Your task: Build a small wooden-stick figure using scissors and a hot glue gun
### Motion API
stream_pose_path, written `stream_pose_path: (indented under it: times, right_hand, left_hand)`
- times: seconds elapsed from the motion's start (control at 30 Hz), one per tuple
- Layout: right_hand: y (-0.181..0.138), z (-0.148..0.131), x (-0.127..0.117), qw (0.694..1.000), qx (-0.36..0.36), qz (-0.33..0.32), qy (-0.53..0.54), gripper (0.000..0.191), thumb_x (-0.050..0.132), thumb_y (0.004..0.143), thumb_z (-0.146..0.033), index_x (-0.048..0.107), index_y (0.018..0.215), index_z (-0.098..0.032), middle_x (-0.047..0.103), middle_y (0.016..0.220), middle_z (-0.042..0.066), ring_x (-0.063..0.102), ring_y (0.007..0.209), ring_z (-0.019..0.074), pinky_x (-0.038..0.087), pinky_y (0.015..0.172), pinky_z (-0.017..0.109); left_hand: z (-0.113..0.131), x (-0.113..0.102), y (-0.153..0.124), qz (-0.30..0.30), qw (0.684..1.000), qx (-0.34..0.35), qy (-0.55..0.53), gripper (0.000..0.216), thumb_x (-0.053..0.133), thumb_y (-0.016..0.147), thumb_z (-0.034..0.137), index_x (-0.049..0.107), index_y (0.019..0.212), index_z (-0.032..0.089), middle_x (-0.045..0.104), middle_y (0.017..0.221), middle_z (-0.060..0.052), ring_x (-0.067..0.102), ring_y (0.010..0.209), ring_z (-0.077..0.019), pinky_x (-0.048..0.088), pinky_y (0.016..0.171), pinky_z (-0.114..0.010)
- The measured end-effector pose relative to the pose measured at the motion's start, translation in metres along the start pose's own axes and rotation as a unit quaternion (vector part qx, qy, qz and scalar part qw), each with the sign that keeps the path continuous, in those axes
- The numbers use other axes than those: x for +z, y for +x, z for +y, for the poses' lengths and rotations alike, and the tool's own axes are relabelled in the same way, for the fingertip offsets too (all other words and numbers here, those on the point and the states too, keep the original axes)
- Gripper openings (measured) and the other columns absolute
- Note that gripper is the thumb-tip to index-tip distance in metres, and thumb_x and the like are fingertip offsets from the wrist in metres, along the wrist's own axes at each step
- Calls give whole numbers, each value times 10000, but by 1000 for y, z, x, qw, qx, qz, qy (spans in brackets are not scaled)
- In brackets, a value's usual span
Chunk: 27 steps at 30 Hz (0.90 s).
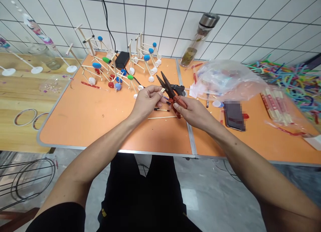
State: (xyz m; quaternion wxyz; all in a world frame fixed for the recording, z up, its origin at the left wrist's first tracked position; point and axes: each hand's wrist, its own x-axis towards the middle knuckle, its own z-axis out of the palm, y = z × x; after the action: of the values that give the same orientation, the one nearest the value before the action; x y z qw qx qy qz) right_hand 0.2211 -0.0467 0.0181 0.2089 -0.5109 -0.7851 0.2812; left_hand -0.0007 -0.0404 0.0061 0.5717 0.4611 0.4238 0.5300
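My right hand [192, 111] grips the red handles of a pair of black-jawed pliers [168, 86]; the jaws point up and to the left and stand apart. My left hand [146, 100] pinches a short wooden stick [163, 90] and holds its end at the jaws. Both hands hover over the orange table [87, 121]. A longer thin wooden stick [162, 117] lies on the table just below the hands, with a shorter dark-tipped one [161, 109] above it.
Stick figures with coloured and white caps [117, 71] stand at the table's back. A clear plastic bag [225, 80], a phone [234, 115], packs of sticks [274, 106], coloured straws [291, 78] and a glass bottle [198, 41] are to the right. A wooden table [20, 91] adjoins at left.
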Motion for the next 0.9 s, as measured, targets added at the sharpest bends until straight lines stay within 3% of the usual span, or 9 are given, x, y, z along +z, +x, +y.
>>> stream_pose_path:
  times: [0.17,0.33,0.6,0.9]
  right_hand:
    - [2,-10,-2,987,27,20,-156,293,557,1100,-405,790,1134,-230,853,1034,123,755,883,323,412,681,348]
    - [4,-15,-3,978,20,21,-208,363,537,1131,-404,809,1310,-245,876,1170,132,792,1002,359,385,692,351]
    - [4,-24,-5,967,26,10,-253,429,485,1181,-454,792,1396,-245,870,1282,125,793,1168,385,433,766,377]
    - [7,-27,-5,962,17,9,-273,441,440,1196,-449,818,1282,-238,861,1266,135,784,1153,378,445,776,391]
  left_hand:
    - [1,0,1,13,1000,-8,2,139,835,1002,207,731,913,181,799,721,-3,664,539,-81,539,594,-184]
    - [1,1,2,21,1000,-13,-1,156,801,1019,155,721,886,174,787,696,1,651,517,-76,534,578,-180]
    - [5,2,2,37,999,-26,-1,187,754,1034,100,714,863,165,765,659,14,638,504,-66,521,571,-162]
    - [3,1,2,43,999,-25,-8,173,774,1032,127,722,871,164,767,667,10,645,521,-67,527,578,-157]
